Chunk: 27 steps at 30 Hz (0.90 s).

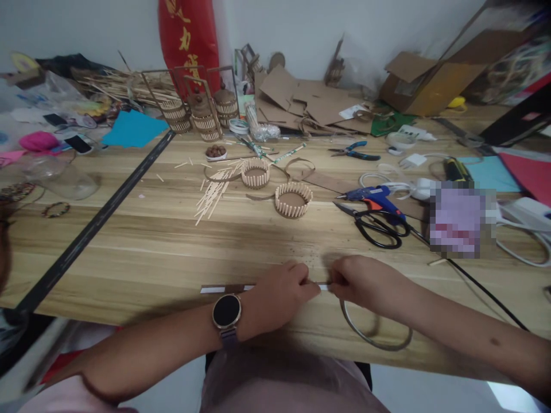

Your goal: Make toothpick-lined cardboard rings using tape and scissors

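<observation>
Near the table's front edge lies a narrow brown strip (235, 288) with white patches along it, seemingly of cardboard. My left hand (279, 295), with a watch (227, 311) on its wrist, is closed with thumb and finger pinched on the strip's middle. Just to the right, my right hand (359, 281) pinches the strip too, leaving a short white stretch showing between the hands. Beneath the right hand a curved band (390, 347) loops towards the front edge; whether it joins the strip is hidden. Two small round baskets of upright sticks, one nearer (294, 201) and one farther (255, 174), stand beyond my hands.
Black scissors (381, 229), a blue glue gun (374, 198) and pliers (355, 151) lie at the right. Loose sticks (213, 195) are left of the baskets. Stick lanterns (206, 123) and cardboard pieces (318, 103) stand behind. A black cable (486, 292) runs right.
</observation>
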Available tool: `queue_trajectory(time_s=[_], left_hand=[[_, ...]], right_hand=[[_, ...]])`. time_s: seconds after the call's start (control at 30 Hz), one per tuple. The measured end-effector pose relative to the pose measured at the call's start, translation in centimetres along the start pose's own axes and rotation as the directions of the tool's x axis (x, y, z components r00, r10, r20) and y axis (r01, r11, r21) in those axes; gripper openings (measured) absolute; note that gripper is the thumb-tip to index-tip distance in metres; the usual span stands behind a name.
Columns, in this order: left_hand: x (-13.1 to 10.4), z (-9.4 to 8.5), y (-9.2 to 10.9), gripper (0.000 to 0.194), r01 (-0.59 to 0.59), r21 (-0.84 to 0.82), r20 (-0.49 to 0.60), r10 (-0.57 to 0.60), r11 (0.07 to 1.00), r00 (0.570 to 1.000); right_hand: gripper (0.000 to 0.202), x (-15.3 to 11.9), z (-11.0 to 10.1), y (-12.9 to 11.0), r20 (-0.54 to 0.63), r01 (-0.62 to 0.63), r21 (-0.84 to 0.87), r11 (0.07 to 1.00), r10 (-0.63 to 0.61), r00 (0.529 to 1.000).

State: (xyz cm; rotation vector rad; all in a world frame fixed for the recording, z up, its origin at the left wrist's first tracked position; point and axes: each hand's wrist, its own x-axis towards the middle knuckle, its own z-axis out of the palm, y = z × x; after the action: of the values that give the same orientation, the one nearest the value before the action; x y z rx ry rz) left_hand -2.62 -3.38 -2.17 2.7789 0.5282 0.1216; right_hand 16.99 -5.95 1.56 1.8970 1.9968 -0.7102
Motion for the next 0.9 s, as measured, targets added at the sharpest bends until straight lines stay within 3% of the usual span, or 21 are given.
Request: queue_trajectory(time_s=[0.17,0.3,0.4,0.53,0.77,0.9], left_hand=[[0.3,-0.1,0.7,0.019,-0.074,0.146,0.021,0.072,0.987,0.997],[0.7,-0.3,1.0,0.029,-0.083,0.142,0.049,0.077,0.986,0.996],[1.1,-1.4,1.1,0.023,-0.023,0.073,0.040,0.020,0.997,0.999],[1.9,-3.0,1.4,0.020,0.076,0.000,-0.105,-0.076,0.997,0.992],[3.6,-3.0,1.7,0.022,0.153,-0.229,-0.082,-0.175,0.961,0.981],[3.7,-3.1,2.0,0.021,0.212,-0.251,-0.075,-0.237,0.945,0.969]], right_hand=[[0.020,0.0,-0.2,0.5,0.018,0.046,0.067,0.997,-0.047,0.999],[0.024,-0.4,-0.4,1.0,0.014,0.099,0.144,0.985,-0.102,0.995],[0.025,-1.0,-0.4,1.2,0.003,0.110,0.198,0.974,-0.113,0.994],[0.022,-2.1,-0.4,1.2,-0.110,0.114,0.256,0.960,-0.088,0.990],[0.022,-3.4,-0.9,0.5,-0.333,0.210,0.145,0.967,-0.153,0.931],[0.025,-3.5,-0.5,0.8,-0.404,0.262,0.170,0.950,-0.175,0.898]])
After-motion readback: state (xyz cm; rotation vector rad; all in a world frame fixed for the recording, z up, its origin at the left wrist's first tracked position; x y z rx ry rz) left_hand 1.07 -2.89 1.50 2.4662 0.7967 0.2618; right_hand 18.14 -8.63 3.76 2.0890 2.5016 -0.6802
